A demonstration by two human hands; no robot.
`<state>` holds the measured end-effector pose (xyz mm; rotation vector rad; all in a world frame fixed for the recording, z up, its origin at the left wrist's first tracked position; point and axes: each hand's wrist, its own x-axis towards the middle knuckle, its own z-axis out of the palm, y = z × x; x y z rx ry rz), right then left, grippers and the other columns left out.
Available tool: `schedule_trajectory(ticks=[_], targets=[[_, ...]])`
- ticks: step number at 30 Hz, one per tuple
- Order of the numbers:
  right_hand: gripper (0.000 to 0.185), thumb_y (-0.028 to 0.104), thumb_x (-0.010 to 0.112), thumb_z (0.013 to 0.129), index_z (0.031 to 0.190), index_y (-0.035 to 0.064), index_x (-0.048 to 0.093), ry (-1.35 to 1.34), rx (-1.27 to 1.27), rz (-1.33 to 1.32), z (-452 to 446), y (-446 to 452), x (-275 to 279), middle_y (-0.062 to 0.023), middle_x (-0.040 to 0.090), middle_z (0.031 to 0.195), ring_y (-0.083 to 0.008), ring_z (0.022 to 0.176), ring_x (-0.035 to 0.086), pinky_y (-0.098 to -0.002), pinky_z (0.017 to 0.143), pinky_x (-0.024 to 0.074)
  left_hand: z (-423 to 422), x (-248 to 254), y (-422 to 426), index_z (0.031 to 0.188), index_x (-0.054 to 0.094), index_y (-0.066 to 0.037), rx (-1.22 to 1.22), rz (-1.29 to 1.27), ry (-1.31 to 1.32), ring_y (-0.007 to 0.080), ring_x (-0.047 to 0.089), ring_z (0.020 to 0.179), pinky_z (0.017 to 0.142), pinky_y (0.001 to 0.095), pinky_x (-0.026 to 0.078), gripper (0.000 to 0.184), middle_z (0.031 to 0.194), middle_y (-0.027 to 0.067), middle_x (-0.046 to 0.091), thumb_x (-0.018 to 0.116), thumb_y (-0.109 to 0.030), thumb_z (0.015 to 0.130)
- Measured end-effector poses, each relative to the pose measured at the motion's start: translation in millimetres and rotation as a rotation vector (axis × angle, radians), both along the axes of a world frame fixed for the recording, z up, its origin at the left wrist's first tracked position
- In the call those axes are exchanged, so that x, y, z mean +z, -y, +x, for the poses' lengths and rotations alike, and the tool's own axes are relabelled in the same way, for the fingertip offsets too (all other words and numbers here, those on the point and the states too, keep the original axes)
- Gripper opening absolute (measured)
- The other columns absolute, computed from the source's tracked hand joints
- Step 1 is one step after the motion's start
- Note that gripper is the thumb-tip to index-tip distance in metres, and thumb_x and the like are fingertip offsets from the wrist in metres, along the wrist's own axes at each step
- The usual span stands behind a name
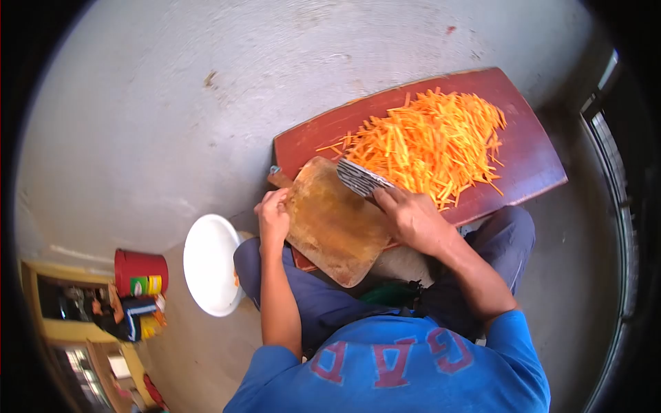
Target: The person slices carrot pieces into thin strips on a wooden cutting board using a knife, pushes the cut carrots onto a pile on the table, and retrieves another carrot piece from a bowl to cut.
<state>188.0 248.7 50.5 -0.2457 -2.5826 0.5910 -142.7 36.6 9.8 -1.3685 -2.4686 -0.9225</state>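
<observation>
A worn wooden cutting board (337, 230) lies tilted across my lap and the near edge of a low red-brown table (530, 151). My left hand (274, 215) grips the board's left edge, just below its short wooden handle (279, 178). In my right hand (416, 219) is a broad-bladed knife (361, 179), its blade striped light and dark, held over the board's upper right part. The knife's handle is hidden in my fingers. Beside the blade, a large heap of orange shredded strips (430, 141) spreads over the table.
A white basin (212, 265) stands on the floor by my left knee. Farther left are a red bucket (140, 272) with a label and another person (127, 313). A grey wall (172, 124) rises beyond the table. On the right is a barred opening (609, 158).
</observation>
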Motion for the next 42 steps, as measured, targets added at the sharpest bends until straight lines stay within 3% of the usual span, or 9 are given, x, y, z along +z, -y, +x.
schedule_trajectory(ticks=[8,14,16,18,24,28,32,35,42], targets=[[0.045,0.009,0.073,0.094,0.138,-0.0002,0.069,0.112,0.068,0.288,-26.6,37.2,-22.1,-0.0167,0.075,0.122,-0.0367,0.105,0.077,-0.0489,0.086,0.0642,16.7,6.6,3.7,0.110,0.081,-0.008,-0.076,-0.036,-0.190,0.0305,0.071,0.110,0.110,0.0493,0.041,0.017,0.106,0.0076,0.076,0.085,-0.009,0.093],[0.039,0.011,0.084,0.099,0.136,0.0024,0.076,0.047,0.094,0.131,-36.5,38.6,-11.5,-0.0205,0.074,0.139,-0.0427,0.112,0.071,-0.0514,0.096,0.0605,-19.5,42.0,52.5,0.104,0.083,-0.007,0.177,0.199,-0.246,0.0327,0.076,0.094,0.098,0.0487,0.050,0.018,0.093,0.0081,0.080,0.072,0.003,0.094],[0.037,0.010,0.083,0.100,0.135,0.0016,0.077,0.084,0.087,0.102,-35.6,46.2,-10.8,-0.0210,0.072,0.142,-0.0443,0.116,0.068,-0.0538,0.102,0.0558,-55.9,45.1,98.1,0.114,0.086,-0.002,0.340,0.188,-0.068,0.0348,0.082,0.100,0.099,0.0461,0.061,0.034,0.106,0.0163,0.086,0.065,0.012,0.092],[0.037,0.009,0.083,0.100,0.136,0.0013,0.077,0.082,0.065,0.140,-29.8,51.7,-11.9,-0.0205,0.071,0.143,-0.0434,0.118,0.067,-0.0540,0.104,0.0530,-109.6,22.9,156.3,0.121,0.086,-0.002,0.398,0.256,0.270,0.0356,0.081,0.121,0.113,0.0452,0.059,0.044,0.123,0.0248,0.084,0.059,0.006,0.088],[0.024,0.000,0.082,0.096,0.118,0.0020,0.070,0.114,-0.084,-0.058,-0.8,56.6,-30.2,-0.0228,0.066,0.148,-0.0432,0.129,0.063,-0.0551,0.111,0.0474,-181.4,-64.9,298.4,0.144,0.078,-0.008,0.528,-0.641,0.569,0.0357,0.073,0.139,0.118,0.0473,0.056,0.052,0.148,0.0224,0.076,0.083,-0.019,0.094],[0.063,0.002,0.081,0.098,0.157,0.0053,0.058,0.176,-0.137,0.088,-4.2,61.3,-40.2,-0.0276,0.060,0.156,-0.0482,0.141,0.057,-0.0579,0.119,0.0440,-173.6,-90.0,306.6,0.155,0.070,-0.010,0.517,-0.772,0.568,0.0375,0.068,0.143,0.121,0.0469,0.053,0.071,0.149,0.0213,0.073,0.090,-0.025,0.088],[0.070,0.009,0.079,0.101,0.166,0.0059,0.054,0.312,-0.113,0.168,-10.7,58.0,-38.2,-0.0262,0.060,0.160,-0.0480,0.141,0.058,-0.0581,0.122,0.0418,-158.6,-46.7,279.7,0.158,0.068,-0.013,0.550,-0.854,0.552,0.0395,0.059,0.153,0.131,0.0573,0.043,0.071,0.156,0.0191,0.068,0.088,-0.025,0.090],[0.072,0.010,0.079,0.101,0.168,0.0059,0.053,0.330,-0.097,0.127,-15.5,58.7,-29.8,-0.0246,0.061,0.161,-0.0475,0.141,0.058,-0.0584,0.122,0.0416,-170.7,-81.9,268.8,0.143,0.073,-0.010,0.543,-0.434,0.391,0.0377,0.057,0.153,0.129,0.0679,0.041,0.057,0.151,0.0162,0.070,0.089,-0.025,0.090],[0.078,0.005,0.080,0.097,0.169,0.0062,0.051,0.321,-0.127,0.163,-13.8,61.7,-35.3,-0.0219,0.061,0.161,-0.0463,0.139,0.059,-0.0574,0.120,0.0435,-200.3,-95.1,217.6,0.117,0.079,-0.008,0.445,-0.595,0.465,0.0412,0.059,0.150,0.128,0.0741,0.038,0.029,0.145,0.0169,0.072,0.086,-0.013,0.089]])
